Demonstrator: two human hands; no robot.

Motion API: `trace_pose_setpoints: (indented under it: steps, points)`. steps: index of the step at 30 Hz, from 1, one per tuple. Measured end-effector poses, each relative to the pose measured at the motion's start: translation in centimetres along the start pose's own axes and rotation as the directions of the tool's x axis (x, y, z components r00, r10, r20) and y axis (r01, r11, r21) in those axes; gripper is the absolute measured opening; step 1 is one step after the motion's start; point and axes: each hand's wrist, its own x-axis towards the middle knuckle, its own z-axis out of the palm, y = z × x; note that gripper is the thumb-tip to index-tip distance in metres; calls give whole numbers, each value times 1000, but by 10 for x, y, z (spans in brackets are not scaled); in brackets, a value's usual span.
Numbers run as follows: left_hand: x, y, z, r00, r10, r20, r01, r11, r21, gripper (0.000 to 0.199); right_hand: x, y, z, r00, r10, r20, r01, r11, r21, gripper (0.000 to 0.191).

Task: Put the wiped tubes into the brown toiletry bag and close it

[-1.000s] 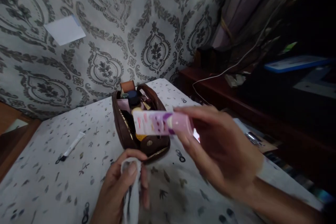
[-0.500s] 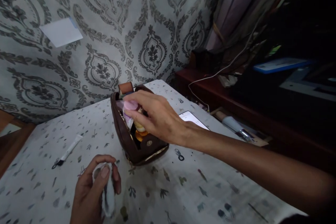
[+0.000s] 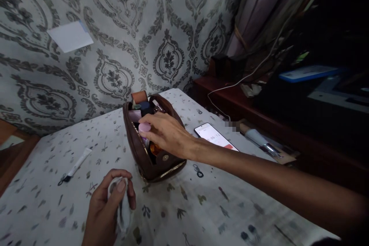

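A brown toiletry bag (image 3: 132, 138) with gold zips stands unzipped on the patterned cloth. My right hand (image 3: 167, 132) reaches over its opening, thumb and fingers closed round the pink cap of a small bottle (image 3: 144, 127); the bottle's lower part is down inside the bag. Around it in the bag are an amber item (image 3: 155, 148), a dark blue round lid (image 3: 146, 107) and a clear small bottle (image 3: 158, 105). Nearer to me, my left hand (image 3: 112, 200) grips a folded white cloth (image 3: 123, 215), in front of the bag and apart from it.
A phone (image 3: 215, 136) with a lit timer lies right of the bag. At the left is a white tube with a black cap (image 3: 77, 164). A patterned wall stands behind the table. To the right, a dark red shelf (image 3: 225, 88) carries a white cable (image 3: 245, 78).
My right hand has lowered the pink-capped bottle slightly within the bag, uncovering more of the contents behind. More of the phone shows. The left hand keeps its hold on the cloth.
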Motion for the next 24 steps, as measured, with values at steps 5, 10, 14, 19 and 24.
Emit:
trace_pose_setpoints:
  steps: [5, 10, 14, 19, 24]
  points:
    - [3, -6, -3, 1000, 11, 23, -11, 1000, 3, 46, 2, 2, 3, 999, -15, 48, 14, 1000, 24, 11]
    - [3, -8, -2, 999, -10, 48, 9, 1000, 10, 47, 1, 5, 7, 997, -33, 71, 36, 999, -32, 8]
    - [4, -9, -1, 999, -7, 51, 7, 1000, 12, 47, 1, 5, 9, 998, -36, 60, 39, 998, -54, 9]
    - [5, -11, -2, 998, -3, 57, 1, 1000, 27, 46, 2, 5, 9, 997, -41, 69, 46, 996, -71, 9]
    - [7, -13, -5, 998, 25, 53, -27, 999, 41, 45, -2, 1, 1, 999, -14, -34, 16, 999, 39, 18]
